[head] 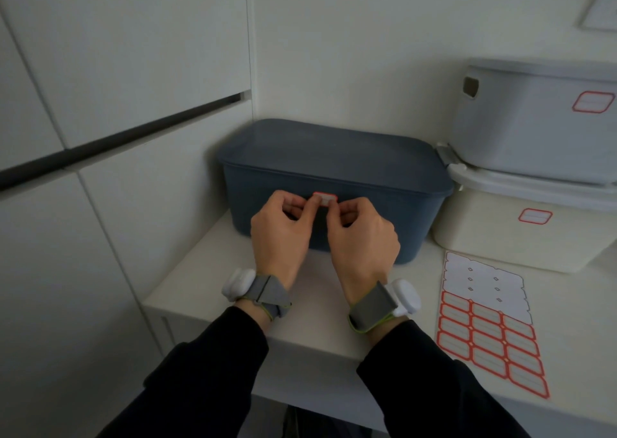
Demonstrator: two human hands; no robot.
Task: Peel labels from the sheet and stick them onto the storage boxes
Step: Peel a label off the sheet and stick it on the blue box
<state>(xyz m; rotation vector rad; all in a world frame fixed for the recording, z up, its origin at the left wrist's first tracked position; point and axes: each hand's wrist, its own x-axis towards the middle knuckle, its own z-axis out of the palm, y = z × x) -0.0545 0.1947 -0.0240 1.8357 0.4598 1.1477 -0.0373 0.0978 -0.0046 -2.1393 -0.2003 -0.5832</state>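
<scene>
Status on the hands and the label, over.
Left hand and right hand pressing label onto blue box. Label sheet lies right. Nothing in the way.

blue box (334, 170): smooth matt plastic | grey box (534, 130): matt plastic, smooth | cream box (494, 240): smooth plastic, slight sheen | label sheet (484, 324): glossy paper, red-edged | table (207, 287): smooth matt white | wrist straps (267, 292): grey woven cloth | sleeves (213, 364): black matt cloth
</scene>
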